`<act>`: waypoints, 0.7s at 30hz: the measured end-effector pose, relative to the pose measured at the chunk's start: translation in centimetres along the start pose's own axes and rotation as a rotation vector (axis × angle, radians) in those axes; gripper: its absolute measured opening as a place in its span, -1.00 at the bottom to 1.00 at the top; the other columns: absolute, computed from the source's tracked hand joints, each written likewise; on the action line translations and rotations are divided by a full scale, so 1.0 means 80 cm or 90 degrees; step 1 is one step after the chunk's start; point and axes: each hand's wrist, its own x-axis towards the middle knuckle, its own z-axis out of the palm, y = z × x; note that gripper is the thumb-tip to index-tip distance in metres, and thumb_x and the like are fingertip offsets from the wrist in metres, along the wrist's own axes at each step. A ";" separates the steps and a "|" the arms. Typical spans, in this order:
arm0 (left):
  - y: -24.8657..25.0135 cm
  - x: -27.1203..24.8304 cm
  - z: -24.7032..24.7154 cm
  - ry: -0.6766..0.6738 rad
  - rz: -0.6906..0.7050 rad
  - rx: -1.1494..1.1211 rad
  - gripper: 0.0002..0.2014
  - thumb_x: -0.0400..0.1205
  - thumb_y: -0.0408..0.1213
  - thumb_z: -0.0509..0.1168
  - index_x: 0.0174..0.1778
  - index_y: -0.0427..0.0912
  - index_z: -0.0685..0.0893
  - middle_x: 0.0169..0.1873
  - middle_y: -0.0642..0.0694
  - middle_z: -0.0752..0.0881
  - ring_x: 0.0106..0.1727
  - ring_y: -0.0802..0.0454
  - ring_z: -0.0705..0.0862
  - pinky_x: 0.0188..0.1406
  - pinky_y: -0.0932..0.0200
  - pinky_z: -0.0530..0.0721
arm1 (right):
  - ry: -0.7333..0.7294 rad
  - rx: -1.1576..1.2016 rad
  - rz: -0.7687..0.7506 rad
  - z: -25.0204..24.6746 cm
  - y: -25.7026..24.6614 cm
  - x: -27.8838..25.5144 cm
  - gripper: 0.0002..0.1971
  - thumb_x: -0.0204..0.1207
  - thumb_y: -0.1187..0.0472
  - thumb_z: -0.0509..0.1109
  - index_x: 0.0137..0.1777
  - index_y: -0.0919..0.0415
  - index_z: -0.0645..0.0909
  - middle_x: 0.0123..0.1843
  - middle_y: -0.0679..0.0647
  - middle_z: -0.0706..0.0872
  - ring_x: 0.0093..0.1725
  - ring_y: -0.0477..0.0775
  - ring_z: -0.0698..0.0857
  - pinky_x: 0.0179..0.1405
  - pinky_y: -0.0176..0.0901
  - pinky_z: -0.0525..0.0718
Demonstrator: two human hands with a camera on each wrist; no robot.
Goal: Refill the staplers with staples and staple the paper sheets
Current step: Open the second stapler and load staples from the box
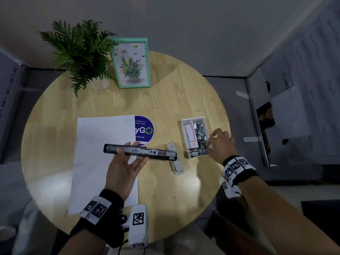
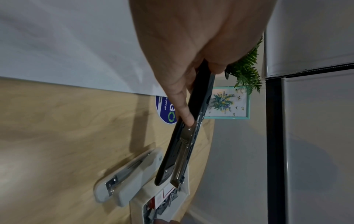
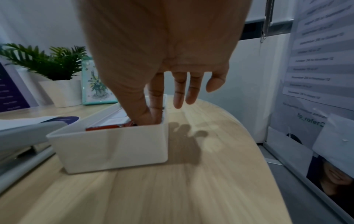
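The left hand [image 1: 125,166] sits palm-up at six o'clock, its thumb and fingers curled round a black stapler [image 1: 140,152]. The right hand [image 1: 221,144], at three o'clock, points down, with thumb and forefinger dipped into a white box [image 1: 184,137].

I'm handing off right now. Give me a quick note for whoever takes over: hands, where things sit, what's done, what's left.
Left hand: holds the black stapler, opened flat with its empty-looking staple channel up, above the paper sheets.
Right hand: thumb and forefinger reach into the white box of staples; whether they have a strip yet is hidden.
Grey stapler: lies on the table between sheets and box, partly under the black one.
Done: black stapler opened.
Left: load both staplers, then staple the sheets.
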 end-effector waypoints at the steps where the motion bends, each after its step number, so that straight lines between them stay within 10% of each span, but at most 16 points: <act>1: -0.001 0.000 -0.001 0.000 -0.001 0.001 -0.67 0.74 -0.04 0.04 0.16 -0.18 0.58 0.22 -0.11 0.73 0.12 -0.22 0.77 0.05 -0.06 0.79 | -0.005 -0.009 -0.001 0.000 -0.002 0.000 -0.90 0.41 0.11 0.45 -0.12 0.05 0.74 0.24 0.03 0.48 0.23 0.13 0.43 0.25 0.12 0.39; 21: -0.003 0.000 -0.002 0.025 0.003 -0.007 -0.67 0.76 -0.07 0.01 0.23 -0.21 0.52 0.32 -0.16 0.65 0.24 -0.31 0.67 0.13 -0.12 0.74 | -0.099 -0.017 0.031 -0.010 -0.015 0.020 -0.92 0.50 0.25 0.36 -0.11 0.22 0.67 0.18 0.16 0.53 0.19 0.21 0.48 0.22 0.17 0.52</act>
